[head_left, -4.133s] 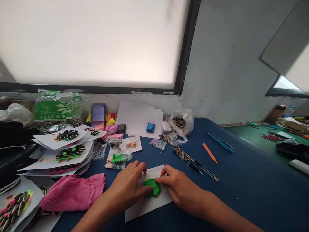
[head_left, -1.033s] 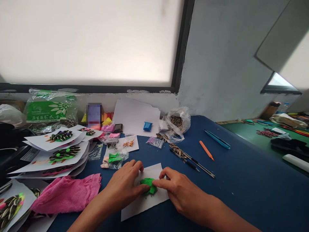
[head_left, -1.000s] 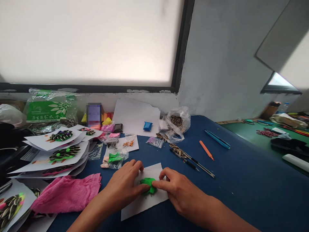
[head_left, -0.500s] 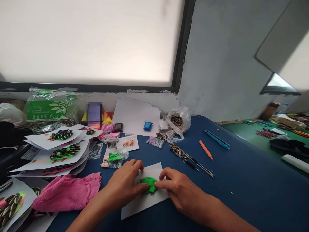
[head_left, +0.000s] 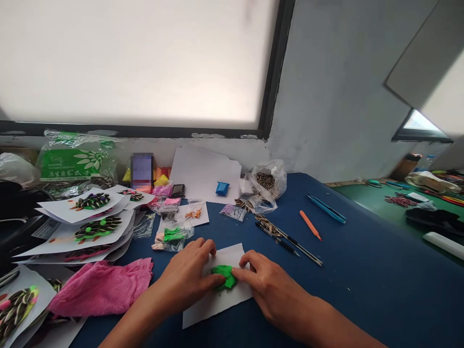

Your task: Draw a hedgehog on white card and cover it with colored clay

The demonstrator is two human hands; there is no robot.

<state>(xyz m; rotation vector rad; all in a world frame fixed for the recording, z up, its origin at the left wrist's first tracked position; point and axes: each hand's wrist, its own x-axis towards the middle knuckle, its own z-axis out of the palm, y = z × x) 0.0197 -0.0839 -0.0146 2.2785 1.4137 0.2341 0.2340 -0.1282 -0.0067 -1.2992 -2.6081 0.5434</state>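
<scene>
A flattened lump of green modelling clay (head_left: 225, 276) lies on a sheet of white paper (head_left: 203, 309) with faint drawn lines showing around the clay. The thumb of my left hand (head_left: 190, 270) presses on the clay's left side, its other fingers spread and bent over the paper's upper left edge. From the right, my right hand (head_left: 270, 282) touches the clay's right edge with its thumb. Its index finger is bent above, apart from the thumb, and the remaining fingers are partly hidden underneath. Neither hand grips anything.
Finished seed-and-clay pictures (head_left: 97, 227) are stacked at left beside a pink cloth (head_left: 105, 290). Bagged green clay (head_left: 174, 234) lies behind my left hand. Pens (head_left: 290, 241), an orange marker (head_left: 310, 225), a blue clay pack (head_left: 222, 188) and a bag of sunflower seeds (head_left: 266, 183) are farther back.
The clay's right edge looks slightly smoother and rounder. My right thumb has shifted slightly upward along that edge; my left hand stays almost still.
</scene>
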